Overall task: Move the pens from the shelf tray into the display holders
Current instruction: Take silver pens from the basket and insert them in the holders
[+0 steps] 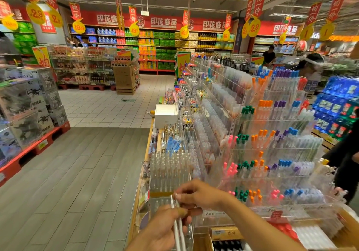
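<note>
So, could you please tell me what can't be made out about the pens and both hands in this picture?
- Head view: the white pens run off the bottom edge; their count is unclear where they overlap.
- The left hand grips them; its palm covers their middle.
- The right hand pinches their tips; whether caps are on is too small to tell.
- The clear holder below: contents blurred.
</note>
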